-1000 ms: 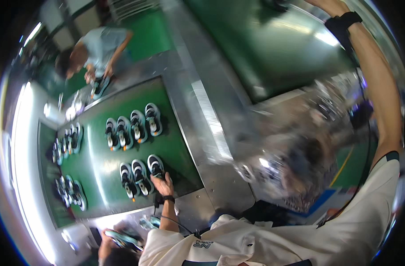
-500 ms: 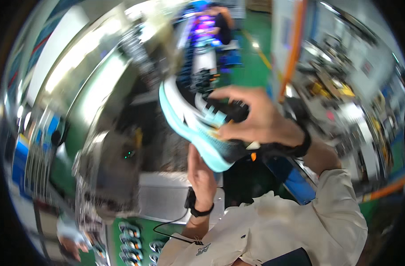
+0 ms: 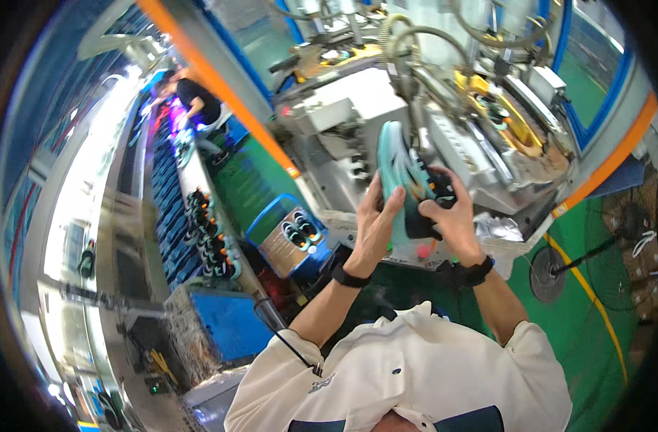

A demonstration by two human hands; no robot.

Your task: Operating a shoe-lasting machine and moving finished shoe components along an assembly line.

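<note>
A sneaker [image 3: 396, 169] with a pale teal sole and a dark collar is held up in front of my chest, toe pointing away. My left hand [image 3: 376, 223] is closed along its sole side, thumb pressed against the sole. At the dark collar and heel, my right hand [image 3: 454, 223] grips the other side, its thumb on the shoe. Part of the upper is hidden by my right fingers. Just beyond the shoe stands a machine bench [image 3: 329, 183] with metal blocks and hoses.
A yellow fixture [image 3: 523, 133] holding a shoe lies on the machine at right. To the left, a conveyor [image 3: 174, 237] runs beside a row of sneakers [image 3: 208, 241]. A blue cart [image 3: 271, 252] carries a pair of shoes. A fan [image 3: 552, 273] stands at right; a co-worker [image 3: 192, 101] is far left.
My view and body have turned right, from the conveyor to the machine bench. My left hand has moved from under the sole to its side; the shoe now points away more upright.
</note>
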